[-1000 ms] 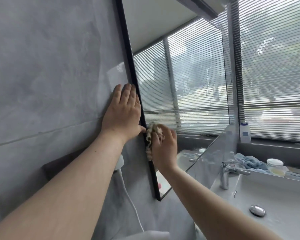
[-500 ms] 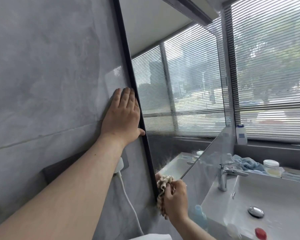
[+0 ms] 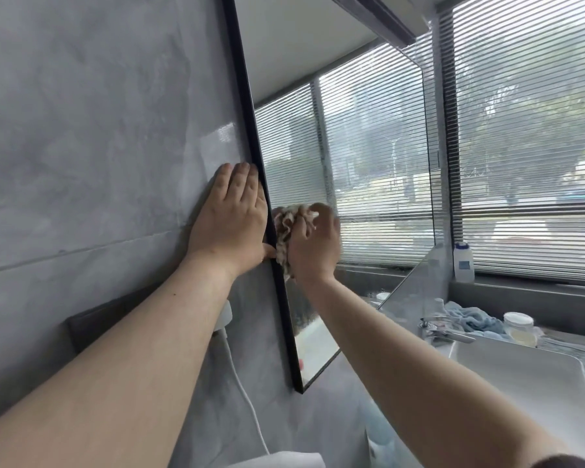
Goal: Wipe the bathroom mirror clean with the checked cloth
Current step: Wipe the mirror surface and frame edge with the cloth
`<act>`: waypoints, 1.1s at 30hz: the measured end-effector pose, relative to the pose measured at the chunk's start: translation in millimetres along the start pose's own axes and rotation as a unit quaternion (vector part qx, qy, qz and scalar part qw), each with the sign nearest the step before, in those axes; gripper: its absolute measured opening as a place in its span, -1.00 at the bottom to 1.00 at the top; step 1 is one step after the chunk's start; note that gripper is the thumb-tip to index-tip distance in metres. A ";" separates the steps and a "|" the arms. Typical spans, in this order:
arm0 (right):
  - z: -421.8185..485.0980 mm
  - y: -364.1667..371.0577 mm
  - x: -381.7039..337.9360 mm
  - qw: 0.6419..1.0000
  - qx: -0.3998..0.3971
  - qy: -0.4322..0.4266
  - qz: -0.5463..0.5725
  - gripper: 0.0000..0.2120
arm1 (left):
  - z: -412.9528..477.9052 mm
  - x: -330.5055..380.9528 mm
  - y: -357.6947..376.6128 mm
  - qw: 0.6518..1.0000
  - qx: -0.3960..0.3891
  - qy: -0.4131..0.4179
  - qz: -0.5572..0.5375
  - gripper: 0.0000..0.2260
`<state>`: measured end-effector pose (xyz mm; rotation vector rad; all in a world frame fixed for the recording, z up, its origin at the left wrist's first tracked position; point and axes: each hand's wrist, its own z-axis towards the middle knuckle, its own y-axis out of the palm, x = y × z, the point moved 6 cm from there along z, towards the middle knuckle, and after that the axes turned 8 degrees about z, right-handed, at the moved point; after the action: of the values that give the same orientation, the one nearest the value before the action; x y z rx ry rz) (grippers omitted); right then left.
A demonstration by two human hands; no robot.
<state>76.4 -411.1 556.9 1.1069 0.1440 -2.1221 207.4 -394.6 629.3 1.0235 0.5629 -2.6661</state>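
Observation:
The black-framed bathroom mirror (image 3: 368, 136) hangs on the grey wall and reflects the window blinds. My left hand (image 3: 232, 219) lies flat on the wall, fingers straight, right beside the mirror's black left frame. My right hand (image 3: 313, 243) grips the bunched checked cloth (image 3: 289, 229) and presses it against the glass close to the left frame, about level with my left hand. Most of the cloth is hidden inside my fist.
A white basin (image 3: 534, 376) with a chrome tap (image 3: 444, 331) sits at the lower right. Behind it lie a blue towel (image 3: 475, 319), a lidded jar (image 3: 519, 327) and a white bottle (image 3: 463, 261) on the sill. A white cable (image 3: 244, 386) hangs down the wall below my left arm.
My right hand with the cloth dropped to the mirror's lower left corner, then rose back up along the left frame to level with my left hand. My left hand stayed on the wall.

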 end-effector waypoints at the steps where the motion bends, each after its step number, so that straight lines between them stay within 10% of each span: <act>1: 4.0 2.0 -4.0 1.000 -0.002 -0.012 -0.001 -0.85 | 0.0 -0.3 0.2 1.000 -0.001 -0.002 -0.001 0.03; 12: -103.4 -54.6 189.0 0.947 0.057 0.304 -0.082 -0.82 | -1.2 0.0 -1.1 1.000 0.000 0.002 0.011 0.07; 33: 39.7 -11.7 27.0 0.997 0.035 0.053 -0.037 -0.87 | -2.8 -0.8 -4.3 1.000 0.001 0.005 -0.001 0.07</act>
<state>32.4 -433.5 558.9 1.2726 0.1636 -2.1478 208.2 -389.5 629.1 1.0380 0.5647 -2.6643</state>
